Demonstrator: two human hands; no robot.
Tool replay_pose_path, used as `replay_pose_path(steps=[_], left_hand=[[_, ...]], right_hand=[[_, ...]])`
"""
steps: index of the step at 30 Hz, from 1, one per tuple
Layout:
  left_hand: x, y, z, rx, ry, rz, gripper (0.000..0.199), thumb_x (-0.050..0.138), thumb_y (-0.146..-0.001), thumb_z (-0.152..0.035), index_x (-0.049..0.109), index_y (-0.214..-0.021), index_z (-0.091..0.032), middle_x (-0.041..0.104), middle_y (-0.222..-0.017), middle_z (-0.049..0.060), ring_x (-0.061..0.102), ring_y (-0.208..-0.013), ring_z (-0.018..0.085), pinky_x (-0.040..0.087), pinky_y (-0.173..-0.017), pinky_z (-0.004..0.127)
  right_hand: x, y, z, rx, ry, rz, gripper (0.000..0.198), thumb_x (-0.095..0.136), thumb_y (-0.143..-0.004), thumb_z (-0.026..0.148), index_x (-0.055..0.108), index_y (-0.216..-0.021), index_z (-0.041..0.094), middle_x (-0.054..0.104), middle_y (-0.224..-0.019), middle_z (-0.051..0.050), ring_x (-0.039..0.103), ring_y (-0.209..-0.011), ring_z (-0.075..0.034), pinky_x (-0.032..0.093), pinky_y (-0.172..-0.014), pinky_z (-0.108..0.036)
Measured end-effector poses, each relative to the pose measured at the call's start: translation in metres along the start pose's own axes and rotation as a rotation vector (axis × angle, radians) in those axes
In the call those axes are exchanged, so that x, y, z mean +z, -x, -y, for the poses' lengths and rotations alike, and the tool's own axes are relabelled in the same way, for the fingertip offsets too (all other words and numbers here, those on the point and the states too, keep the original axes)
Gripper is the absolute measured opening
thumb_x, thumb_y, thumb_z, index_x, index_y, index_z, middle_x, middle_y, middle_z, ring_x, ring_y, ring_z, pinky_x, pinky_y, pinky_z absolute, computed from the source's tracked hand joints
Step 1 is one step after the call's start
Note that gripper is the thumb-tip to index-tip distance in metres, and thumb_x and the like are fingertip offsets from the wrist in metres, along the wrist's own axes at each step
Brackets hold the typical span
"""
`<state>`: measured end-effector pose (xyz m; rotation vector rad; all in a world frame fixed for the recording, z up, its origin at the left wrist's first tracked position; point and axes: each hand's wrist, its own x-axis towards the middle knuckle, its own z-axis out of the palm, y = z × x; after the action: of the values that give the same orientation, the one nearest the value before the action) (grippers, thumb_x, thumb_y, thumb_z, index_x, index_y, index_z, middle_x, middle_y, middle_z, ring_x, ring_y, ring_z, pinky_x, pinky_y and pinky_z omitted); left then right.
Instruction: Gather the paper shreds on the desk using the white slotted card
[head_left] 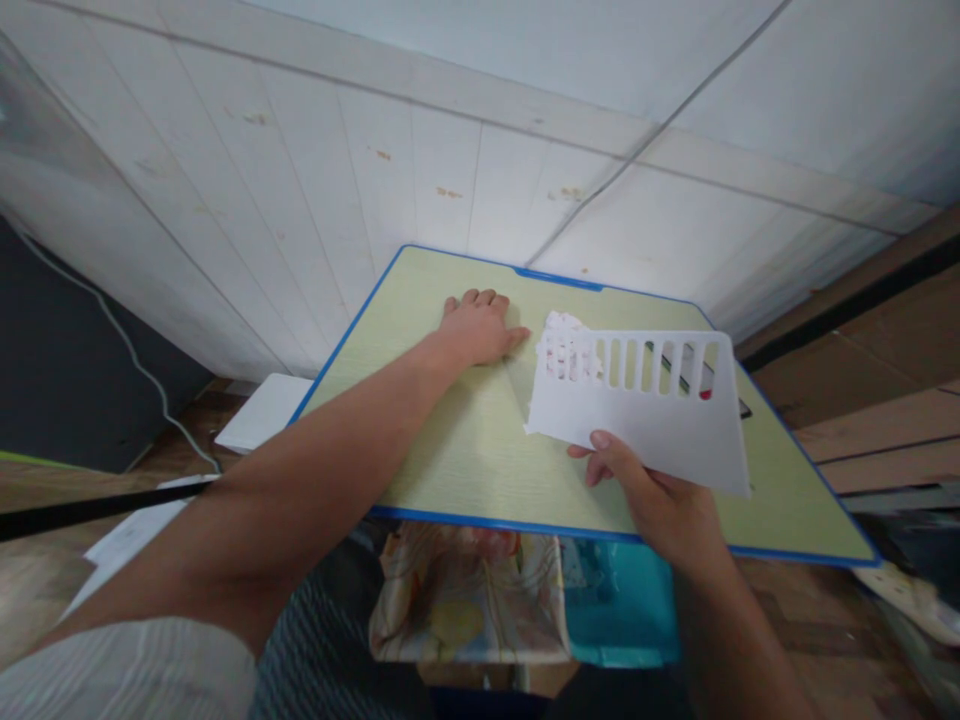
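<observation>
My right hand grips a white slotted plastic panel by its lower edge, thumb on the near face. The panel is tilted above the right half of a pale yellow-green table with a blue rim. A crumpled white and pinkish piece shows at the panel's left end and behind its left slots; I cannot make out what it is. My left hand rests palm down on the tabletop, left of the panel, thumb held out. Behind the right slots, partly hidden, lie small dark and red items.
Beneath the table's front edge are a patterned cloth-lined bin and a turquoise plastic container. A white plank wall stands behind the table, with a grey cable along it. White flat objects lie at the left; cardboard stands right.
</observation>
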<state>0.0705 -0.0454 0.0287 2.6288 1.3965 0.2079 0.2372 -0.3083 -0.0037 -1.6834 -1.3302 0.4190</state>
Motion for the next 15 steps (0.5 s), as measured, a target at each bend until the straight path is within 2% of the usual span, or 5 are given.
replay_pose_path(steps=[5,10,15], left_hand=[[0.001,-0.002,0.001,-0.004,0.004,-0.003,0.074,0.050,-0.119,-0.067,0.061,-0.178,-0.023,0.052,-0.194,0.018,0.046,-0.179,0.041,0.038,-0.146,0.063],[0.004,-0.004,0.002,-0.004,0.012,-0.009,0.075,0.051,-0.118,-0.069,0.062,-0.178,-0.024,0.055,-0.191,0.018,0.047,-0.177,0.042,0.039,-0.144,0.062],[0.004,-0.003,0.000,-0.003,0.012,-0.010,0.074,0.051,-0.119,-0.066,0.061,-0.179,-0.024,0.055,-0.191,0.018,0.046,-0.178,0.041,0.038,-0.145,0.062]], right_hand=[[-0.007,-0.003,0.000,-0.014,-0.031,0.032,0.061,0.075,-0.114,0.064,0.076,-0.062,0.030,0.090,-0.085,-0.008,0.090,-0.098,-0.037,0.064,-0.117,-0.057],[-0.012,-0.009,-0.003,0.044,-0.108,-0.041,0.059,0.077,-0.113,0.059,0.078,-0.064,0.028,0.086,-0.077,-0.010,0.086,-0.081,-0.033,0.070,-0.099,-0.051],[-0.006,-0.003,-0.002,0.001,-0.017,0.011,0.061,0.075,-0.113,0.060,0.074,-0.061,0.030,0.091,-0.093,-0.009,0.086,-0.101,-0.036,0.059,-0.123,-0.058]])
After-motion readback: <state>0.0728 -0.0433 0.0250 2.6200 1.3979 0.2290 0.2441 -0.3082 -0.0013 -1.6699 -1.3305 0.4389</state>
